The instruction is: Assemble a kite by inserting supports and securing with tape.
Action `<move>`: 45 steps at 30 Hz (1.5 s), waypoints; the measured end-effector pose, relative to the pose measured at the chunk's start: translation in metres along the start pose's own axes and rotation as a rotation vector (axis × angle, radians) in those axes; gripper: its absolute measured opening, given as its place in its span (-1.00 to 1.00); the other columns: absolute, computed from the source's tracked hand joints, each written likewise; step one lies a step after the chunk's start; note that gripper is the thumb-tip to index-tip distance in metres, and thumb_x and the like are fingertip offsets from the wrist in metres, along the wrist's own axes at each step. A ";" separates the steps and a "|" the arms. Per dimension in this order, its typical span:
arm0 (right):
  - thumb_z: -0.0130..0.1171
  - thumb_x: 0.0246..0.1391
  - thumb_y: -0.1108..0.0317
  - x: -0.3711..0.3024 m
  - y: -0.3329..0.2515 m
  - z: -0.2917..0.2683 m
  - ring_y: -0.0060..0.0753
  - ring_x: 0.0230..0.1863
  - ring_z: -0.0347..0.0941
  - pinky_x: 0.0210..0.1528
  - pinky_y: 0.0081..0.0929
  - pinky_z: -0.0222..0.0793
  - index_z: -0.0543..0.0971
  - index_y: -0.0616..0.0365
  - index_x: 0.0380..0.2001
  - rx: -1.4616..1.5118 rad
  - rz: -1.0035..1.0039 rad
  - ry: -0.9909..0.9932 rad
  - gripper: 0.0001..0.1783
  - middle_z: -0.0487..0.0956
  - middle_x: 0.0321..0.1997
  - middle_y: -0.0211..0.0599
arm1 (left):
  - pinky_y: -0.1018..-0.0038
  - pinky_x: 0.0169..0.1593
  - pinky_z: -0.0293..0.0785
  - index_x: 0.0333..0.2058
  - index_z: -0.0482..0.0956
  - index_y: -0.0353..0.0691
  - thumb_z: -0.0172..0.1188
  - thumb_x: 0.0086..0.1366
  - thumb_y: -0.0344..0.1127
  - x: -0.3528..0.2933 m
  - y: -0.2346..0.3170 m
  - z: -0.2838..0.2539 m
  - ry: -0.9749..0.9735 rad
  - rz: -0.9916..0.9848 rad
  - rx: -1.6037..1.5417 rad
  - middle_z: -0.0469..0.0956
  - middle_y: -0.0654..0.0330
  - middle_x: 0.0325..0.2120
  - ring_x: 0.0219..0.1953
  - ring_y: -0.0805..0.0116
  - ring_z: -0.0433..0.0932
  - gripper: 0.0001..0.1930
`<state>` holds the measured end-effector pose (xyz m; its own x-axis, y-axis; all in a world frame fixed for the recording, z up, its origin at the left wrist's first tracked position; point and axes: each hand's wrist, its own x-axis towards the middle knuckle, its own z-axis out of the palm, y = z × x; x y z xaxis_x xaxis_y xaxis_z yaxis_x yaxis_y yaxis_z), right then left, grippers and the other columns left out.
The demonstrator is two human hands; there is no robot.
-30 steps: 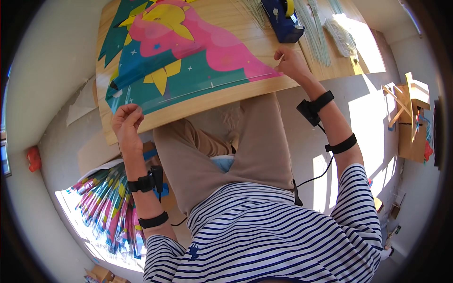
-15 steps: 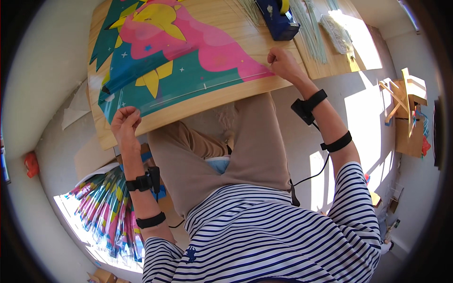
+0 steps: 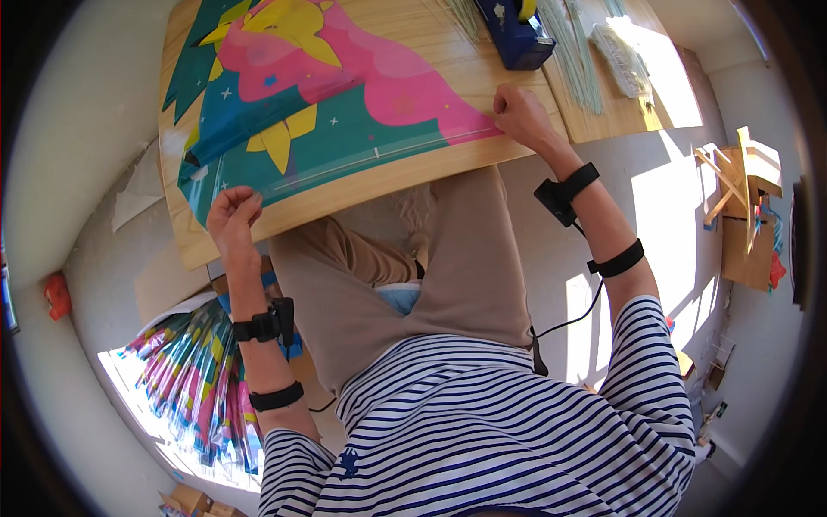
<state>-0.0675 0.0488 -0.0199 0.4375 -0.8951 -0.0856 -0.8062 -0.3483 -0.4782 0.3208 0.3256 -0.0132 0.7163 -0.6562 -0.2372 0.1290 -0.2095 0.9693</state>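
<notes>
A thin printed plastic sheet (image 3: pixel 345 146) in teal, pink and yellow lies on the wooden table, its left part folded over. Along its near edge runs a slim white rod or strip (image 3: pixel 345 168), with a short cross mark near the middle. At the sheet's near left corner, my left hand (image 3: pixel 233 222) is closed in a pinch on the edge. My right hand (image 3: pixel 527 119) is curled closed at the pointed right corner; its fingertips are partly hidden, and the sheet's tip ends under it.
A blue tape dispenser (image 3: pixel 521 39) stands at the far right, beside bundled thin pale rods (image 3: pixel 575 60) and a clear plastic box (image 3: pixel 622 60). Below the table's left side hangs a stack of similar printed sheets (image 3: pixel 194 379). A wooden stool (image 3: pixel 745 194) is at right.
My left hand has moved slightly away from me at the corner, its fingers a little more curled. My right hand stays at the right corner, and the sheet looks nearly the same.
</notes>
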 end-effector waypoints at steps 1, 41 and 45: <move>0.12 -0.16 0.49 0.000 0.000 0.000 0.09 -0.23 0.54 -0.25 -0.09 0.41 0.54 0.13 -0.51 -0.001 0.005 -0.004 -0.94 0.61 -0.41 -0.07 | 0.63 -0.36 0.36 -0.32 0.57 -0.30 0.32 0.14 -0.55 -0.001 0.001 0.003 0.014 0.007 -0.007 0.55 0.29 -0.47 -0.47 0.54 0.47 -0.86; 0.15 -0.22 0.57 -0.002 0.003 0.007 0.11 -0.30 0.50 -0.28 -0.13 0.38 0.49 0.20 -0.47 0.029 -0.028 0.026 -0.86 0.57 -0.44 -0.03 | 0.43 -0.26 0.47 -0.38 0.62 -0.30 0.40 -0.06 -0.52 0.022 -0.009 0.020 0.139 0.051 0.583 0.59 0.20 -0.51 -0.40 0.36 0.55 -0.79; 0.15 -0.22 0.57 -0.003 0.002 0.006 0.09 -0.31 0.50 -0.29 -0.14 0.37 0.49 0.21 -0.47 0.037 -0.026 0.024 -0.86 0.57 -0.45 -0.03 | 0.50 -0.29 0.42 -0.37 0.62 -0.31 0.39 -0.06 -0.54 0.021 -0.002 0.026 0.155 0.036 0.628 0.58 0.24 -0.53 -0.44 0.45 0.51 -0.78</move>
<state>-0.0681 0.0521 -0.0261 0.4486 -0.8922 -0.0520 -0.7792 -0.3619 -0.5117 0.3174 0.2938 -0.0220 0.8095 -0.5683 -0.1473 -0.2890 -0.6042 0.7426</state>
